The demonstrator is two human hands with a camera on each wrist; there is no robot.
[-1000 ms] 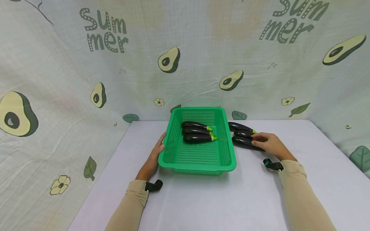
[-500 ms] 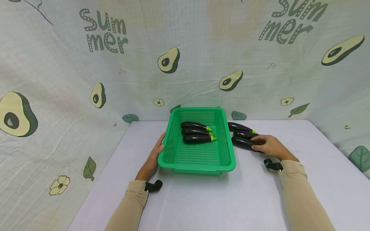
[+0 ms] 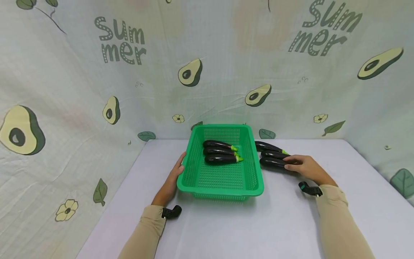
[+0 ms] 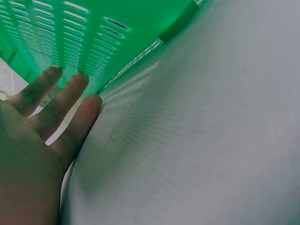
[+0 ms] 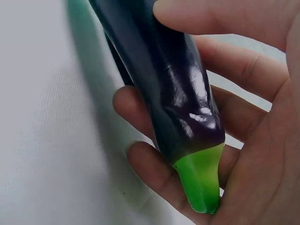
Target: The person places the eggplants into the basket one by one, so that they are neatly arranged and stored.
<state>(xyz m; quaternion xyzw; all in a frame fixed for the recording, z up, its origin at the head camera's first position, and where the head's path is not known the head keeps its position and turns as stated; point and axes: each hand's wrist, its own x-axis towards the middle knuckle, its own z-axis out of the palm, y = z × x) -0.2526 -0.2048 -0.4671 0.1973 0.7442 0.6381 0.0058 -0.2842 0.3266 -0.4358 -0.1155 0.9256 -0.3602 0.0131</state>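
A printed cloth (image 3: 220,43) hangs at the far side, behind a white tabletop (image 3: 220,230). At the tabletop's middle sits a green basket (image 3: 220,191). The left hand (image 3: 169,181) rests against the basket's left wall, its grip spread, fingers fairly straight. At right, the right hand (image 3: 307,168) has its grip pinching the near eggplant (image 3: 272,163) by its right end, thumb on one side and fingers curled round the other.

Just beside that one, farther back, lie the middle eggplant (image 3: 275,154) and the far eggplant (image 3: 267,146), both right of the basket. Three more eggplants (image 3: 221,159) lie side by side inside it, toward the far half, stems to the right.

The step in hand looks like securing the near eggplant; moving it would call for a firm hold near its green stem (image 5: 201,178), a lift clear of its neighbour, and the basket kept steady. Whether it is already raised, I cannot tell.
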